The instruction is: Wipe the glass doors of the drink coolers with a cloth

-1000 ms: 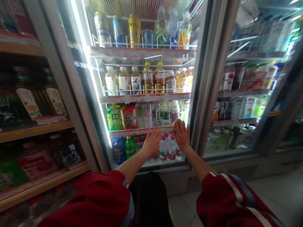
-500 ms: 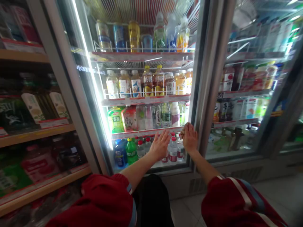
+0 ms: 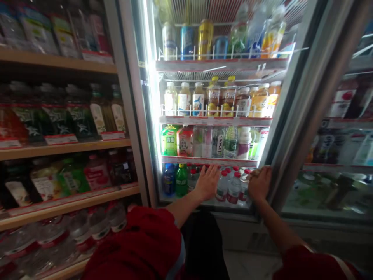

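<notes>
My left hand [image 3: 207,182] lies flat and open, fingers spread, against the glass door [image 3: 262,74] of a lit drinks cooler, low down. My right hand [image 3: 259,182] is curled, fingers hooked at the door's right edge next to the metal frame [image 3: 294,128]. Behind the glass, between the two hands, stand small water bottles with red caps [image 3: 230,188]. A green bottle [image 3: 181,181] and a blue bottle [image 3: 168,179] stand left of my left hand. Both sleeves are dark red.
Wooden shelves [image 3: 67,147] to the left carry dark and green drink bottles, with large water bottles [image 3: 43,237] on the lowest one. A second glass-door cooler [image 3: 338,155] stands to the right. The cooler's upper racks hold cans and juice bottles [image 3: 215,97].
My view has swung left, so the cooler sits further right. My right hand went from flat on the glass to curled at the door's right edge. The left hand stays flat.
</notes>
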A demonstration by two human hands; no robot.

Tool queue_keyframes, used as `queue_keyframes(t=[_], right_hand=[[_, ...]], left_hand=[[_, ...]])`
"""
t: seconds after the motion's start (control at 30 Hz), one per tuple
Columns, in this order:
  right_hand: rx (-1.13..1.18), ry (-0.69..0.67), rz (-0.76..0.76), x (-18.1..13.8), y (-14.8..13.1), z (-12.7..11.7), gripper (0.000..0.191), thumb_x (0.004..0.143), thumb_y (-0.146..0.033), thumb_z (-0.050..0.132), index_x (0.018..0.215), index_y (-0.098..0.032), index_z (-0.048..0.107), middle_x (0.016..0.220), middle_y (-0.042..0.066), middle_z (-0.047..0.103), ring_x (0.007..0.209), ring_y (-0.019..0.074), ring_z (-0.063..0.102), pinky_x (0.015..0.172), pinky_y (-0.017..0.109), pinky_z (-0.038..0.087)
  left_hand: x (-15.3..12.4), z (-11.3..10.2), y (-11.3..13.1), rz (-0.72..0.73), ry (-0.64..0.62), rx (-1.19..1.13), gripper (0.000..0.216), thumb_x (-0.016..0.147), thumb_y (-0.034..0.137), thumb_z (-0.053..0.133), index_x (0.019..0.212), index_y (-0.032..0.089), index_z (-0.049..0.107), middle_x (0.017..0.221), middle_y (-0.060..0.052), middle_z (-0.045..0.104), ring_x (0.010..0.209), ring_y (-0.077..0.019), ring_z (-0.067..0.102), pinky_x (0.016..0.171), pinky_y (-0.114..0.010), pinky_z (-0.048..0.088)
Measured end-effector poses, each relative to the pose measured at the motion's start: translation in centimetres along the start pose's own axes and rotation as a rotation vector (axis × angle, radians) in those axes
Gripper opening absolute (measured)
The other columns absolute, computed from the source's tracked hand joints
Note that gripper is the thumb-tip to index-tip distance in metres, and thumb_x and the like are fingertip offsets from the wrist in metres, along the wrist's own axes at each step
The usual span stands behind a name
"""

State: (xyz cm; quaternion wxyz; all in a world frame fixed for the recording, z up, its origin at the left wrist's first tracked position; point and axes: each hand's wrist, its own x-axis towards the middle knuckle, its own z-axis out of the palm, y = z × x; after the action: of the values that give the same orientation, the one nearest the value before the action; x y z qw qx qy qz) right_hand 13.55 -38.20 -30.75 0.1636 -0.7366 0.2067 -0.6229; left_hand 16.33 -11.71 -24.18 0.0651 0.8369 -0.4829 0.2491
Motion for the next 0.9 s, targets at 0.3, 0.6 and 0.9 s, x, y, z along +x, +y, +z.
queue_keyframes(t=[0.3,0.6,0.9], right_hand=[[0.158,-0.166,-0.072,-4.7,-10.9,1.5,0.056,0.085,-0.021,0.033,0.141,-0.011,0.035,0.143,0.018,0.037,0.134,0.0311,0.033,0.105,0.050,0.035],[0.375,-0.373,-0.273,-9.9,-23.3,1.5,0.052,0.087,-0.030,0.039,0.138,-0.020,0.040,0.140,0.013,0.044,0.132,0.0292,0.037,0.104,0.054,0.034],[0.634,-0.658,0.368,-9.3,-27.9,1.7,0.061,0.071,-0.042,0.055,0.125,-0.015,0.055,0.121,0.013,0.062,0.107,0.0271,0.060,0.093,0.040,0.048]], left_hand=[[-1.3,-1.6,-1.5,-0.488,0.070,-0.770,0.064,0.075,0.025,0.059,0.135,0.016,0.040,0.149,-0.013,0.031,0.137,-0.0273,0.029,0.113,-0.049,0.021],[-3.5,-2.7,-5.7,-0.835,0.390,-1.490,0.021,0.077,0.015,0.049,0.089,0.014,0.066,0.077,-0.002,0.068,0.077,-0.0137,0.063,0.076,-0.026,0.050],[-7.5,-3.9,-8.6,-0.930,0.552,-1.658,0.018,0.067,0.019,0.062,0.084,0.015,0.066,0.071,0.000,0.066,0.064,-0.0117,0.060,0.066,-0.023,0.048]])
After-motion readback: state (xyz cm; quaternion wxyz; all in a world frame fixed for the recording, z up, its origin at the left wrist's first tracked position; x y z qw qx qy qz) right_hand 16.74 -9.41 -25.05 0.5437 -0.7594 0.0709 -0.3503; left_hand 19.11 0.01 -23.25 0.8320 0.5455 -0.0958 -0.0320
